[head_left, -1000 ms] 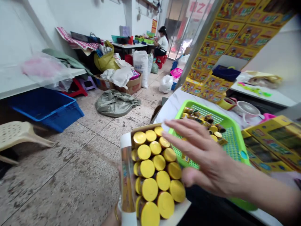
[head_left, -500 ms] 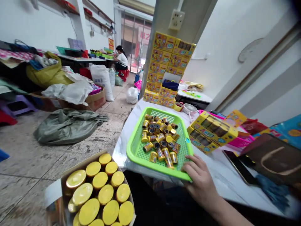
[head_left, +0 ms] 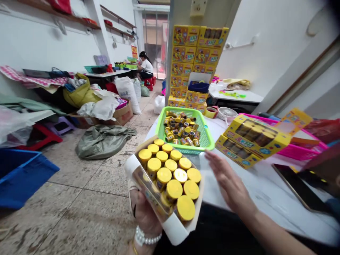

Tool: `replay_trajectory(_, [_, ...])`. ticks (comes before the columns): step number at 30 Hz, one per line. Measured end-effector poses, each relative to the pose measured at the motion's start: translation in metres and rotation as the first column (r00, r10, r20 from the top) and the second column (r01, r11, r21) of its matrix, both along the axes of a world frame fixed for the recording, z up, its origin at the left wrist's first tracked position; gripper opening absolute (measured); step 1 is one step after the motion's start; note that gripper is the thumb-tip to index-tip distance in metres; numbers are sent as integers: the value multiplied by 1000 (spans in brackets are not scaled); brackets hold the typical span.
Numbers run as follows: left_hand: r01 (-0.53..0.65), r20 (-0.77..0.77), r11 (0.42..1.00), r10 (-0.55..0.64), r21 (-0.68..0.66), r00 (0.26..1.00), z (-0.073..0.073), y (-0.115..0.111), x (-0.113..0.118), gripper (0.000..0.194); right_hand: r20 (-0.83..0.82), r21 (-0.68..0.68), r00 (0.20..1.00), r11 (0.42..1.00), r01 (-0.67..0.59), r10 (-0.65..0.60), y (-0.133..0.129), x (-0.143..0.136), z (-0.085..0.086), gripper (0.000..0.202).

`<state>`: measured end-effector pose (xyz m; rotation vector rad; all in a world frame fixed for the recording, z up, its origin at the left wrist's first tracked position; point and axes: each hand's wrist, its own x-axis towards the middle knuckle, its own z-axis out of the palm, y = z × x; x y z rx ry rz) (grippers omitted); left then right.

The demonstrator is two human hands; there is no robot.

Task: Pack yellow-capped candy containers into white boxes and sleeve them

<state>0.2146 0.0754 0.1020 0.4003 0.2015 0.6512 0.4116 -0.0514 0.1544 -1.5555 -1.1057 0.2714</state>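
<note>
Yellow-capped tubs (head_left: 174, 189) stand packed in an open carton (head_left: 175, 228), left hand (head_left: 147, 214) clamped on its windowed side, fingertips hidden tbh. Right hand (head_left: 231, 180) is just beside it, not touching, fingers stretched out pretty much together near the green basket (head_left: 210, 139) on the white table (head_left: 255, 191).

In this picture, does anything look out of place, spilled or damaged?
Mainly one thing: a grey-green sack lies crumpled on the floor, not folded. The tubs in the green basket lie jumbled, some on their sides, unlike those packed lids-out in the held box. I see no clear spill or damage.
</note>
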Motion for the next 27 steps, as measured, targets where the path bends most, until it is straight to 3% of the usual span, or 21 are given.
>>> replay_trajectory(2, [-15,29,998,17,-66,999,-6,-10,14,47,-260,44,959,994,-105,113,-17,-31,-1,76])
replay_trajectory(5, [79,34,988,-75,-136,997,-20,-31,29,32,-383,91,921,995,-46,78,-25,-47,0,79])
replay_trajectory(9, [222,-106,973,-228,-62,968,-30,-60,41,41,-501,47,863,994,101,-64,-30,-10,-6,66])
replay_trajectory(13, [411,-289,909,-378,64,880,-33,-80,57,40,-663,11,747,996,87,-59,-36,38,-22,49])
replay_trajectory(17, [534,-339,839,-474,107,813,-45,-90,63,42,-711,-55,698,997,55,-78,-38,61,-26,46])
replay_trajectory(23, [789,-399,608,-704,91,588,-62,-82,25,58,-690,-94,717,995,41,-95,-55,57,-23,47])
replay_trajectory(27, [884,-471,457,-762,97,445,-49,-37,-21,74,-670,-29,739,997,70,-71,-62,44,-31,49])
